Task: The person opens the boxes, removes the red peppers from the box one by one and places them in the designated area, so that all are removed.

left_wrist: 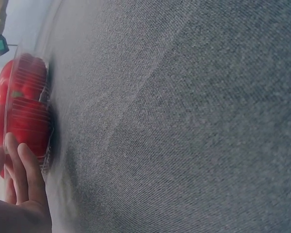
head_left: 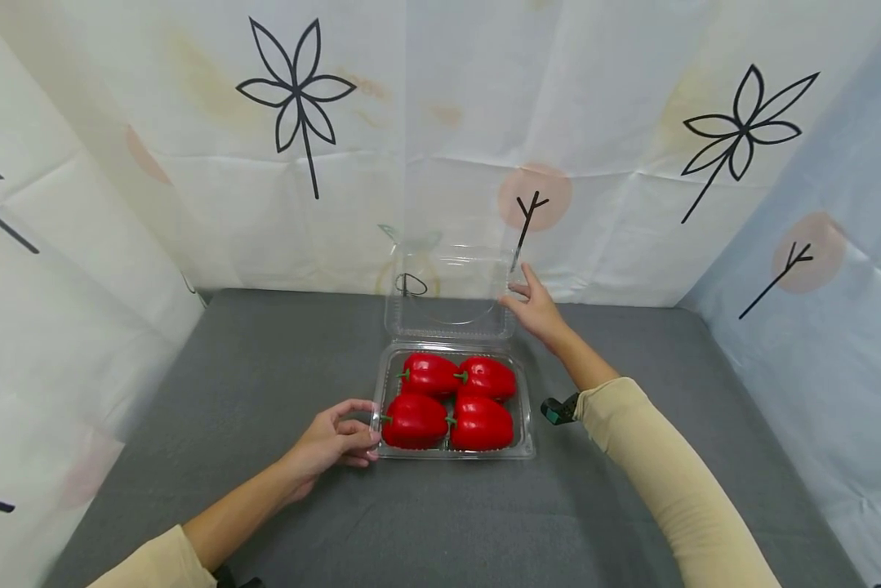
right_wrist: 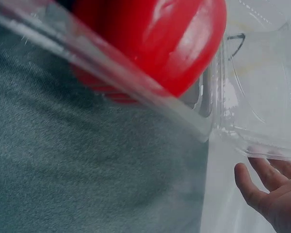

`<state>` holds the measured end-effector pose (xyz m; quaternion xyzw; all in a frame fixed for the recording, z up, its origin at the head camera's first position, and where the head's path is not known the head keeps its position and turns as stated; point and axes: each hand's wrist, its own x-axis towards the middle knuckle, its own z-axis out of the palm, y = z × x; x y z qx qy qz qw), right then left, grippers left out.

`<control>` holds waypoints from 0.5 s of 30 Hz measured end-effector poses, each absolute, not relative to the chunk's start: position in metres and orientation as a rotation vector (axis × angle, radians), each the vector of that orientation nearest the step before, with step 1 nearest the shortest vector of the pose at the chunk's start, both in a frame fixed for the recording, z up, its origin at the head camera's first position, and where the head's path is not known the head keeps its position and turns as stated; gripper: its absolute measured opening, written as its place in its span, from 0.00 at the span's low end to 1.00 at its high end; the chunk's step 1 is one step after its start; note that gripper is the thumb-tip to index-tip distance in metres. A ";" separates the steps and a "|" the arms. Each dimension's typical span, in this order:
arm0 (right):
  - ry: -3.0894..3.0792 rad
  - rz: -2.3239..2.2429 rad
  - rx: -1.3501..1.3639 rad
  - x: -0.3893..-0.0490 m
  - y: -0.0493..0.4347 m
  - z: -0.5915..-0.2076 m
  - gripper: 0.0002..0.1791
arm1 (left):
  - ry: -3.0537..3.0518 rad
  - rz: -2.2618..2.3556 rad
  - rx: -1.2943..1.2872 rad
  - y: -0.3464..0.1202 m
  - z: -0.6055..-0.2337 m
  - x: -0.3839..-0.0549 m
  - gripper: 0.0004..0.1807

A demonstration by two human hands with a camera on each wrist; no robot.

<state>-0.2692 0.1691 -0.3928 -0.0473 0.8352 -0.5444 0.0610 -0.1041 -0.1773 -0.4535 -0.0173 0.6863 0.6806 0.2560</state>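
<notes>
A clear plastic clamshell container [head_left: 530,441] sits on the grey cloth, its lid [head_left: 451,314] raised at the back. Several red bell peppers [head_left: 482,423] with green stems lie in its base in two rows. At the left side, my left hand [head_left: 330,445] pinches the container's rim, with the thumb over the edge and fingers [left_wrist: 31,174] along the outer wall. My right hand [head_left: 537,310] touches the lid's right edge, fingers spread. The right wrist view shows those fingertips [right_wrist: 262,167] at the lid's edge and the thumb held apart from it.
Grey cloth [head_left: 286,359] covers the table under the container. A pale curtain [head_left: 440,122] with printed leaves and trees hangs behind and at both sides. A dark wrist device [head_left: 560,410] is worn by the right sleeve [head_left: 653,457], close to the container's right side.
</notes>
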 end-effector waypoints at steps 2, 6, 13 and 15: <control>2.525 -1.639 -0.143 -0.269 0.170 -0.395 0.46 | 1.855 1.850 -0.047 -0.177 -0.453 -0.103 0.32; 2.532 -1.609 -0.156 -0.269 0.170 -0.399 0.45 | 1.844 1.850 -0.051 -0.176 -0.454 -0.101 0.31; 2.534 -1.568 -0.169 -0.267 0.174 -0.403 0.45 | 1.828 1.852 -0.050 -0.175 -0.455 -0.097 0.31; 2.542 -1.532 -0.174 -0.265 0.177 -0.404 0.45 | 1.825 1.856 -0.043 -0.174 -0.455 -0.097 0.31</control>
